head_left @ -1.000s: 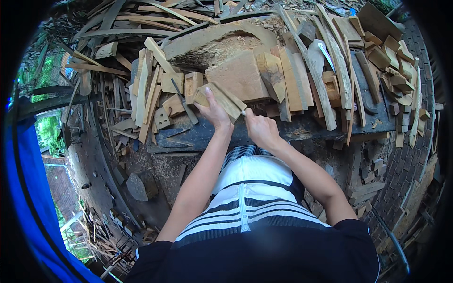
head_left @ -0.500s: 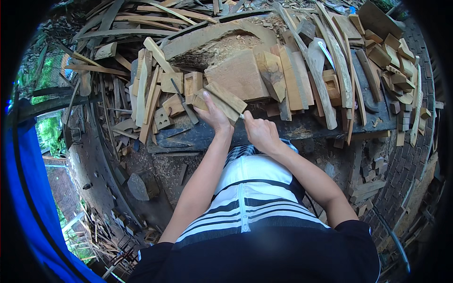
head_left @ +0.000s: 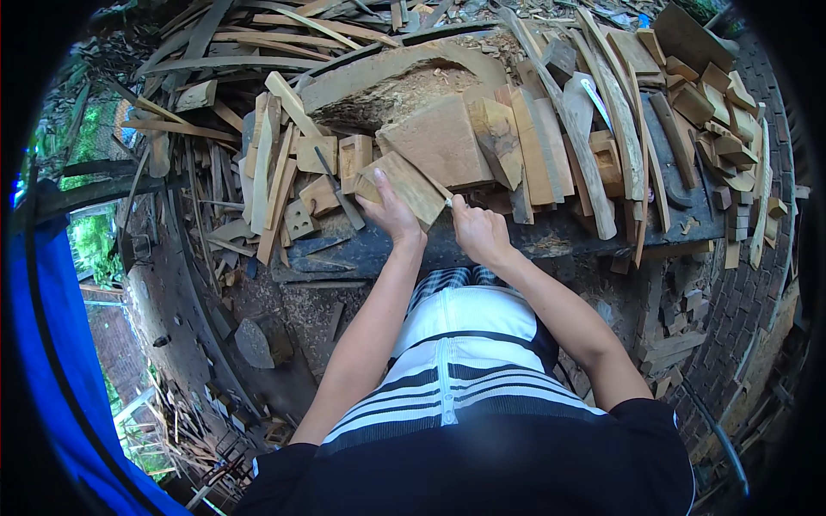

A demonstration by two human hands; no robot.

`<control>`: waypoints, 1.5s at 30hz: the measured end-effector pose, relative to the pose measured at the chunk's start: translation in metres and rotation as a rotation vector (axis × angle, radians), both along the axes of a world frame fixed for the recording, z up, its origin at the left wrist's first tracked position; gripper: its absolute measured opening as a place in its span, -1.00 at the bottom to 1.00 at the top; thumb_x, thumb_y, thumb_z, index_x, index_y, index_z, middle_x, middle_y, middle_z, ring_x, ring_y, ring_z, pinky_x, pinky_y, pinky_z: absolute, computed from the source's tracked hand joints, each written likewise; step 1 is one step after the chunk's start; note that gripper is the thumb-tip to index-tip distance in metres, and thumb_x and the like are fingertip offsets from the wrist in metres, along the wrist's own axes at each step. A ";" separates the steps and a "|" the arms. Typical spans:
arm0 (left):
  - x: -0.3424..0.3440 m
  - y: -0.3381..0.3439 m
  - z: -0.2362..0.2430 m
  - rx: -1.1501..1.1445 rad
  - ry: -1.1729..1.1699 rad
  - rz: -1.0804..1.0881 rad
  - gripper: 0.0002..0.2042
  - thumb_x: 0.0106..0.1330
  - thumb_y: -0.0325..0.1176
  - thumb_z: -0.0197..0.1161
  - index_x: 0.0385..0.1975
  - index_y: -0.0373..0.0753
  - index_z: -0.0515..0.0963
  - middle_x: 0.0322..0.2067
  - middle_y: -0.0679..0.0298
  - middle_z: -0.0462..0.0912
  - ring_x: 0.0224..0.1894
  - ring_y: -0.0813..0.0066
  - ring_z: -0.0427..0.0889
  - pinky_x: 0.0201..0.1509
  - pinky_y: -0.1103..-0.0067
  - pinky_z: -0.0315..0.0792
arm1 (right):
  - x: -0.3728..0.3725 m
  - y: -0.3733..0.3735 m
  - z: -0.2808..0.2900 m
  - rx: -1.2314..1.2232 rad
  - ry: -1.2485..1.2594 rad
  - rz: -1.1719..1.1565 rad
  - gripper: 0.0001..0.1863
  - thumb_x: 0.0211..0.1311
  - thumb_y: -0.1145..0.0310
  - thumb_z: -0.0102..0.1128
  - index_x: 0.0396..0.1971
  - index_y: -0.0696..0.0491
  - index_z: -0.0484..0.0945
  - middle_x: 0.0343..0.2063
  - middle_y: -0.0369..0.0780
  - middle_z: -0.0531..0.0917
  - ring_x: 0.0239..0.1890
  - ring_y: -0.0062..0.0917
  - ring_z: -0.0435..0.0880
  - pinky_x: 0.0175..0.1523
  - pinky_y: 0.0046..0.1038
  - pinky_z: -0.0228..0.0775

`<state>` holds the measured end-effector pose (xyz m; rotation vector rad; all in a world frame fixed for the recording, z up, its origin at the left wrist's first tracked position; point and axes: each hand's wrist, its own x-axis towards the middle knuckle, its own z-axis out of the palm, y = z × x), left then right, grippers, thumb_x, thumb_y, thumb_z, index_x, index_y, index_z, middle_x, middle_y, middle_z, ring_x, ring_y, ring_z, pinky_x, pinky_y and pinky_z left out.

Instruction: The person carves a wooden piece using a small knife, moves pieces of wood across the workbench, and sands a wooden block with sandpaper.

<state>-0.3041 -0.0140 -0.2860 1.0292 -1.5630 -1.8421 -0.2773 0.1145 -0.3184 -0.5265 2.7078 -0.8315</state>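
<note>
A dark tabletop (head_left: 344,254) spans the space in front of the person, crowded with wood, and a blue sheet (head_left: 77,344) hangs at the far left. Toward the back of the tabletop's middle lies a rough, hollowed log (head_left: 370,86), with a large pale block (head_left: 443,146) just in front of it. To the right, a long, bent stick (head_left: 581,155) leans across several upright boards.

A flat piece of wood (head_left: 415,189) is held tilted over the tabletop's front edge, before the large block. The left hand (head_left: 396,213) grasps it, thumb laid across its upper face; its other fingers are hidden beneath. The right hand (head_left: 482,232) has its fingers curled around a tool, mostly hidden.

Near the left hand stands a block with a square hollow (head_left: 354,159); farther left is a smaller block with round holes (head_left: 298,221). The tool's pale end (head_left: 448,203) shows at the held wood's right corner; whether they touch is unclear.
</note>
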 end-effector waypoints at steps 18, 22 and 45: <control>0.003 0.002 -0.004 0.000 0.035 0.010 -0.41 0.39 -0.13 0.14 0.26 -0.37 0.13 0.17 0.05 0.34 0.15 0.29 0.41 0.20 0.42 0.33 | 0.006 -0.005 0.004 -0.074 0.005 -0.036 -0.86 0.23 0.42 -0.04 -0.29 0.14 0.29 -0.70 0.04 0.57 -0.59 -0.03 0.62 -0.49 -0.02 0.43; 0.002 -0.003 -0.011 0.030 0.024 0.038 -0.39 0.39 -0.12 0.14 0.27 -0.37 0.11 0.19 0.05 0.32 0.17 0.29 0.39 0.21 0.42 0.33 | 0.008 -0.006 0.014 -0.047 0.007 -0.016 -0.86 0.22 0.42 -0.04 -0.29 0.15 0.29 -0.70 0.05 0.56 -0.58 -0.02 0.61 -0.49 -0.02 0.43; -0.010 0.006 -0.016 -0.111 -0.140 0.049 -0.28 0.40 -0.10 0.11 0.31 -0.49 -0.04 0.25 -0.12 0.22 0.26 0.16 0.30 0.32 0.37 0.17 | 0.012 0.002 0.034 -0.051 -0.079 -0.013 -0.81 0.37 0.29 -0.13 -0.28 0.13 0.32 -0.59 0.09 0.61 -0.51 0.03 0.63 -0.40 0.00 0.45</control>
